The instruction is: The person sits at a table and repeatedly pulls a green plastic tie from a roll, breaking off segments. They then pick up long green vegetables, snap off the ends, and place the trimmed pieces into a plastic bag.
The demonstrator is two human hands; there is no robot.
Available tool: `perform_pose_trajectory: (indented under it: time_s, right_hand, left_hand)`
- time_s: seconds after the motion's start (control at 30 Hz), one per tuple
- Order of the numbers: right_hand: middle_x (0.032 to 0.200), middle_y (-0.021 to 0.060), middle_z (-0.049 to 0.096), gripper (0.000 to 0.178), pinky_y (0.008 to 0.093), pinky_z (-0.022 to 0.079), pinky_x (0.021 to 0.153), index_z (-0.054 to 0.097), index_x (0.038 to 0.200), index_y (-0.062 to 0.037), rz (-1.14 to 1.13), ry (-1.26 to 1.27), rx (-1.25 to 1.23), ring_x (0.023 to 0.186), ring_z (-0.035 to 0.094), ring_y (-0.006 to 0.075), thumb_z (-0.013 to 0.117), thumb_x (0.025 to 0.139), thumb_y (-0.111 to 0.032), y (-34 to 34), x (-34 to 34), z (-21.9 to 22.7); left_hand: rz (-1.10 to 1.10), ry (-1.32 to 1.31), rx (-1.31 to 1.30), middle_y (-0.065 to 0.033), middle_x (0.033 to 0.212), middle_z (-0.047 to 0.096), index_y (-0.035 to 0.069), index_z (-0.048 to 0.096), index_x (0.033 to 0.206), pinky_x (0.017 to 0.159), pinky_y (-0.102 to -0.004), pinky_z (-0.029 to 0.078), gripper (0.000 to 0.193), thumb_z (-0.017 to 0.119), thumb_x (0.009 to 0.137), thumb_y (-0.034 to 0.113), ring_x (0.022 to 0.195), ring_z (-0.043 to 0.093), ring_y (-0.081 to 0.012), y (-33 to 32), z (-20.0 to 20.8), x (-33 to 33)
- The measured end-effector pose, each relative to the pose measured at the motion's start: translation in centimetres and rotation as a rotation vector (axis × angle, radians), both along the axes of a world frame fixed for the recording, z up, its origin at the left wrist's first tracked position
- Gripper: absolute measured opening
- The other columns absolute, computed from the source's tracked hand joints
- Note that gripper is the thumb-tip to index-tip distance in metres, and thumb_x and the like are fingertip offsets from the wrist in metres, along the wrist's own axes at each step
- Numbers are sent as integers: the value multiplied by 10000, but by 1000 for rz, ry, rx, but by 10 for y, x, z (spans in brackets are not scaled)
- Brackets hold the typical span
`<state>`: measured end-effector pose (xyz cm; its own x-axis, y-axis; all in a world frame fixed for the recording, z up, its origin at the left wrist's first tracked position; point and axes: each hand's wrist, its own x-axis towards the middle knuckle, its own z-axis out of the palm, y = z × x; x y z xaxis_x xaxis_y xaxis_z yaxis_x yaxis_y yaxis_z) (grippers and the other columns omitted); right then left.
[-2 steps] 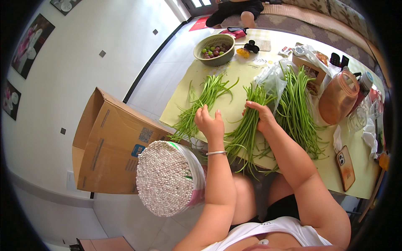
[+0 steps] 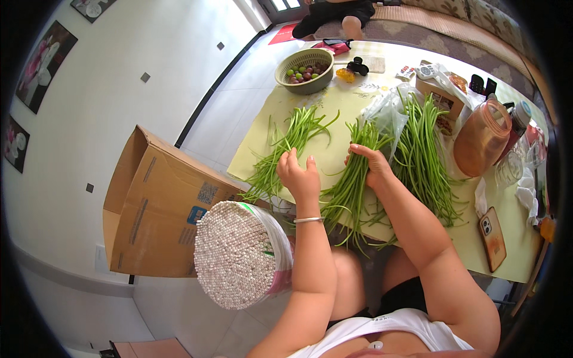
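Three bunches of long, thin green vegetable stems lie across the table's near side. My right hand (image 2: 374,165) is closed around the upper part of the middle bunch (image 2: 352,182), thumb on top; the lower ends hang past the table edge. My left hand (image 2: 299,174), with a bracelet at the wrist, is raised beside the smaller left bunch (image 2: 286,149). Its thumb stands apart from the fingers and nothing shows between them. The right bunch (image 2: 424,155) lies beyond my right forearm, next to a clear plastic bag (image 2: 391,116).
A basket (image 2: 307,85) of green and purple round fruit stands at the far left. On the right are an orange-brown jug (image 2: 480,140) and a phone (image 2: 492,238). A cardboard box (image 2: 164,209) and a round, bead-topped stool (image 2: 236,256) stand left. Another person (image 2: 334,18) sits beyond the table.
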<state>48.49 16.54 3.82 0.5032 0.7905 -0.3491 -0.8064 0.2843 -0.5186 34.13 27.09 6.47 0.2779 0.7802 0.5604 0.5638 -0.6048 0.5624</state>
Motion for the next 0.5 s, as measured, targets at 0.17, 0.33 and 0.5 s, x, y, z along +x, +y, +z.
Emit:
perform_pose_trajectory:
  time_s: [0.17,0.33,0.5]
  right_hand:
    - [769,112,644,252,390,546,639,598,911,-23,24,54,35,683,645,226,746,749,-147,-4,5,-3]
    - [812,115,653,216,392,545,706,599,886,-27,-4,139,81,759,646,228,725,754,-144,-4,-1,7]
    - [812,89,647,240,374,536,700,641,916,-23,18,84,103,717,626,205,726,749,-172,-8,3,4]
  left_hand:
    - [-302,-63,31,-150,957,660,-20,689,946,854,-381,456,236,705,776,144,931,595,-288,-26,33,6]
    - [-399,-42,-350,-116,633,645,-31,707,756,597,-294,465,194,691,799,158,587,603,-163,-33,26,6]
    - [-375,143,-488,-81,502,586,-15,692,648,503,-311,418,319,671,825,250,465,530,-139,-34,36,-1]
